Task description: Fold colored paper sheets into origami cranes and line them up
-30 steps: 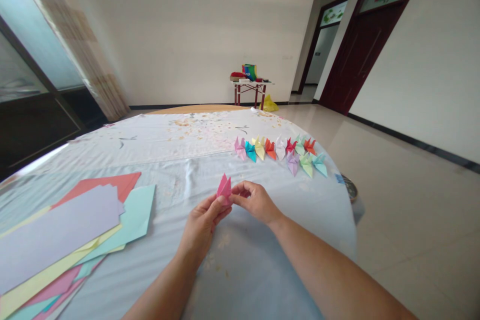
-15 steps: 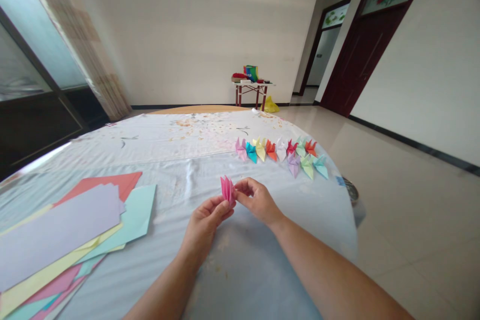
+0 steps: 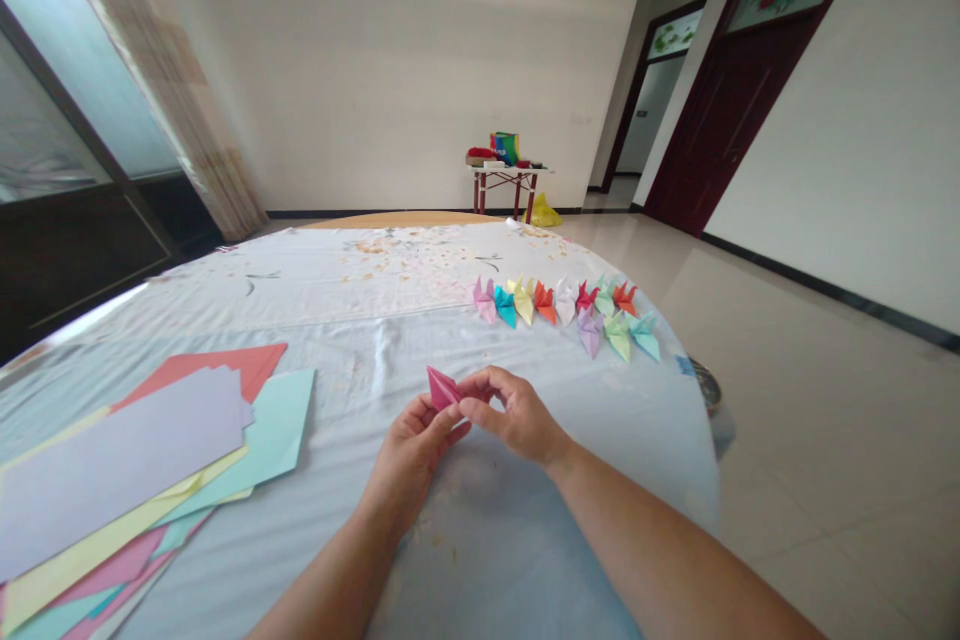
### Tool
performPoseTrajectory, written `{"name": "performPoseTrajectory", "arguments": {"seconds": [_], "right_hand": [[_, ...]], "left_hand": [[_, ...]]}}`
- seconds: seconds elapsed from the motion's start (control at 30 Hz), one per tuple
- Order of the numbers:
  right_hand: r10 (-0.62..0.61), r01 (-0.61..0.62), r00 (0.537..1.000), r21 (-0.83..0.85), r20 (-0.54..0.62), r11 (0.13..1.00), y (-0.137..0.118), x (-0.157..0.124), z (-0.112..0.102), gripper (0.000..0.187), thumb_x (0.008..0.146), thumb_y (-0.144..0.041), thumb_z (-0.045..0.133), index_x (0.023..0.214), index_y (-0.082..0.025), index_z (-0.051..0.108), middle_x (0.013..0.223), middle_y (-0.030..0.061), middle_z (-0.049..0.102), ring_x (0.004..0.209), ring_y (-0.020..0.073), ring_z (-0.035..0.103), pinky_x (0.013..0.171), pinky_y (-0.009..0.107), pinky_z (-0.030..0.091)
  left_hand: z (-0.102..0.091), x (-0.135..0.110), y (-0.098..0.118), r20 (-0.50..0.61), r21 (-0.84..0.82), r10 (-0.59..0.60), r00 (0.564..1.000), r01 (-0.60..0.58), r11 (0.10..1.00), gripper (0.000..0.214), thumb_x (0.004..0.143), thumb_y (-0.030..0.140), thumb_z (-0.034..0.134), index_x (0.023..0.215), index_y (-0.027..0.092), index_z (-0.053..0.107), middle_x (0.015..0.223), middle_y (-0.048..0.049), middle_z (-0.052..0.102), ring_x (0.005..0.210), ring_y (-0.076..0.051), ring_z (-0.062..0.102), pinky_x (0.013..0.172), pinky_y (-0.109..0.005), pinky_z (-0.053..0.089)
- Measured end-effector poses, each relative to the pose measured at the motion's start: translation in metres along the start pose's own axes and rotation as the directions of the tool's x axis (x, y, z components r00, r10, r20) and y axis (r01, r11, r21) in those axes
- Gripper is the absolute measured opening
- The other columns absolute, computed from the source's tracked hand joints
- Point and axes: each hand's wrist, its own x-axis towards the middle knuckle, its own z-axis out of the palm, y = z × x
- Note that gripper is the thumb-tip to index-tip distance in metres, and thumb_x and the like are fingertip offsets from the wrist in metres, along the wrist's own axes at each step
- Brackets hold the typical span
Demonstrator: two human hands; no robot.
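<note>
A small folded piece of pink paper is pinched between both my hands just above the round table with its pale blue cloth. My left hand grips it from below with thumb and fingers closed. My right hand pinches its right side, fingers curled. Beyond my hands, a double row of several finished paper cranes in many colours stands on the cloth.
A fanned stack of coloured paper sheets lies at the left of the table. The table's right edge drops to a tiled floor. A small red-legged side table with bags stands by the far wall, near dark wooden doors.
The pink piece stood upright with its point up; now it is tipped over to the left and held lower. Both hands stayed in nearly the same place.
</note>
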Motion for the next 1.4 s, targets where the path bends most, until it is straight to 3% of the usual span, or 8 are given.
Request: {"name": "performPoseTrajectory", "arguments": {"seconds": [0.17, 0.47, 0.63, 0.77, 0.97, 1.4], "right_hand": [[0.028, -0.028, 0.999, 0.003, 0.035, 1.000, -0.001, 0.001, -0.001, 0.035, 0.061, -0.034, 0.073, 0.090, -0.018, 0.062, 0.081, 0.0011, 0.063, 0.073, 0.0134, 0.054, 0.069, 0.027, 0.042], [0.169, -0.192, 0.980, 0.295, 0.101, 0.936, 0.011, 0.005, -0.002, 0.030, 0.065, -0.034, 0.071, 0.086, -0.016, 0.061, 0.080, 0.0002, 0.063, 0.071, 0.0118, 0.056, 0.071, 0.027, 0.043], [0.215, -0.234, 0.972, 0.406, 0.093, 0.884, 0.011, 0.007, -0.001, 0.027, 0.063, -0.035, 0.072, 0.077, -0.015, 0.061, 0.076, -0.0003, 0.064, 0.070, 0.0121, 0.058, 0.071, 0.027, 0.044], [0.235, -0.247, 0.969, 0.413, 0.081, 0.877, 0.013, 0.007, -0.001, 0.028, 0.063, -0.036, 0.072, 0.078, -0.016, 0.060, 0.075, -0.0002, 0.064, 0.070, 0.0129, 0.058, 0.072, 0.028, 0.045], [0.273, -0.269, 0.961, 0.382, 0.045, 0.884, 0.018, 0.008, -0.001, 0.031, 0.063, -0.040, 0.071, 0.078, -0.016, 0.058, 0.074, 0.0005, 0.062, 0.072, 0.0140, 0.058, 0.074, 0.029, 0.045], [0.294, -0.300, 0.953, 0.340, 0.068, 0.891, 0.017, 0.007, 0.004, 0.032, 0.062, -0.042, 0.070, 0.074, -0.016, 0.057, 0.065, -0.0021, 0.059, 0.058, 0.0090, 0.051, 0.059, 0.023, 0.040]], "left_hand": [[0.002, -0.002, 0.002, 0.029, -0.004, -0.030, 0.999, 0.030, 1.000, 0.022, 0.071, 0.029, 0.066, 0.088, 0.016, 0.067, 0.095, -0.0089, 0.068, 0.094, -0.022, 0.060, 0.086, -0.033, 0.042], [-0.001, -0.004, 0.003, 0.041, 0.010, -0.045, 0.998, 0.045, 0.999, 0.021, 0.072, 0.026, 0.064, 0.092, 0.017, 0.063, 0.098, -0.0065, 0.065, 0.093, -0.019, 0.058, 0.085, -0.033, 0.042], [0.001, -0.003, 0.003, 0.020, 0.035, 0.000, 1.000, -0.001, 0.999, 0.042, 0.064, 0.022, 0.072, 0.104, 0.020, 0.056, 0.095, -0.0053, 0.067, 0.085, -0.017, 0.060, 0.078, -0.029, 0.043], [-0.001, 0.001, 0.000, -0.018, 0.106, 0.031, 0.999, -0.029, 0.994, 0.045, 0.062, 0.022, 0.073, 0.103, 0.018, 0.057, 0.102, -0.0070, 0.065, 0.087, -0.017, 0.060, 0.076, -0.026, 0.043], [-0.001, 0.002, 0.001, -0.128, 0.239, 0.101, 0.987, -0.068, 0.969, 0.038, 0.060, 0.027, 0.074, 0.094, 0.015, 0.062, 0.091, -0.0069, 0.067, 0.083, -0.018, 0.060, 0.073, -0.026, 0.043], [0.005, -0.003, 0.000, -0.160, 0.399, 0.236, 0.958, -0.156, 0.904, 0.030, 0.061, 0.030, 0.073, 0.083, 0.016, 0.058, 0.076, -0.0017, 0.065, 0.071, -0.016, 0.059, 0.068, -0.026, 0.044]]}}
